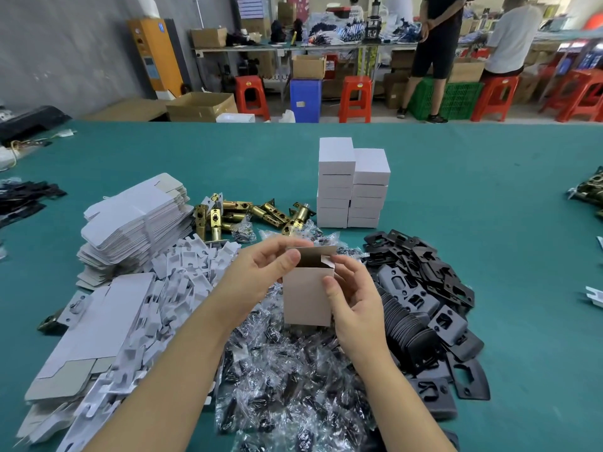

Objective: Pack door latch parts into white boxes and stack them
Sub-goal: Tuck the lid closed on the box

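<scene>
I hold a small white box [305, 296] upright over the middle of the table, its top flap [318, 251] standing open. My left hand [261, 272] pinches the box's upper left edge at the opening. My right hand [354, 288] grips its right side, thumb on the front face. Behind it, two stacks of closed white boxes [352, 187] stand side by side. Brass latch bolts [248, 213] lie left of those stacks. Black strike plates [424, 295] are heaped at the right. Clear bags of screws [293, 370] lie piled under my hands.
Flat unfolded box blanks [137, 220] and white cardboard inserts [182, 278] cover the left of the green table [489, 177]. More dark parts lie at the far left [23, 197] and far right edge [587, 190]. Beyond the table are red stools, cartons and two standing people.
</scene>
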Tool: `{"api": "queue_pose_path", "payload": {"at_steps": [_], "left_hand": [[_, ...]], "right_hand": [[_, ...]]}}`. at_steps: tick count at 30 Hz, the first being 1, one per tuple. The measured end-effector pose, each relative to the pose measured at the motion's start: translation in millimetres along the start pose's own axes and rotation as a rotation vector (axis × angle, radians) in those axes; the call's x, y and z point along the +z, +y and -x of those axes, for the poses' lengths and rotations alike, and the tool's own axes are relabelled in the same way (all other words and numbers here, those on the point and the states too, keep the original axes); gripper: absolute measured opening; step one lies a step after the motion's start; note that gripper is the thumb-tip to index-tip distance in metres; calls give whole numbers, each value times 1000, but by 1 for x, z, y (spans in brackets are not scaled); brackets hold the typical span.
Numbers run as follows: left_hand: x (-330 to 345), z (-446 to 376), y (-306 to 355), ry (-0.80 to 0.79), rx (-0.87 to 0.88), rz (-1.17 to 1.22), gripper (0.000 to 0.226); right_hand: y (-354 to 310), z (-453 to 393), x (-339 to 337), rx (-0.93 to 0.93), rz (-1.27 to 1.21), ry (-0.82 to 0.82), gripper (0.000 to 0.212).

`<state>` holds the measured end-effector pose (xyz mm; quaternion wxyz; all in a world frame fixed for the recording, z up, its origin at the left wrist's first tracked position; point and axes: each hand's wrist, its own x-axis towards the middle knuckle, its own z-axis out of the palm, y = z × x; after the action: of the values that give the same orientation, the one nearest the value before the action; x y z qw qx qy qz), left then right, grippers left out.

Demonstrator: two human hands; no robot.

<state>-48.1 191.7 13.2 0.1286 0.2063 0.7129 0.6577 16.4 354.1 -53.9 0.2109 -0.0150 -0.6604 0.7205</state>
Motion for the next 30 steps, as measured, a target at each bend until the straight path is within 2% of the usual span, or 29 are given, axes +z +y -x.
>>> {"api": "queue_pose_path", "payload": {"at_steps": [3, 5, 7, 8, 11, 14, 20, 30], "left_hand": [[0, -1, -2, 51, -23, -65, 45], [2, -2, -4, 76, 1, -138, 32], [3, -3, -7, 77, 23, -195, 8], [3, -2, -8, 68, 27, -231, 3], [2, -1, -8, 53, 53, -314, 24], [1, 0, -6, 24, 115, -454, 33], [3, 4, -11, 23, 195, -612, 41], [4, 7, -9, 36, 266, -701, 40]], "right_hand": [[-1, 1, 0, 11, 20, 15, 28], [0, 2, 1, 5, 55, 7, 34], [1, 2, -1, -32, 123, -13, 31], [2, 2, -1, -44, 150, -22, 30], [1, 2, -2, -42, 153, -33, 35], [-1, 4, -2, -13, 72, -47, 32], [-3, 4, -1, -12, 38, -7, 21], [-2, 2, 1, -27, 67, 19, 26]]}}
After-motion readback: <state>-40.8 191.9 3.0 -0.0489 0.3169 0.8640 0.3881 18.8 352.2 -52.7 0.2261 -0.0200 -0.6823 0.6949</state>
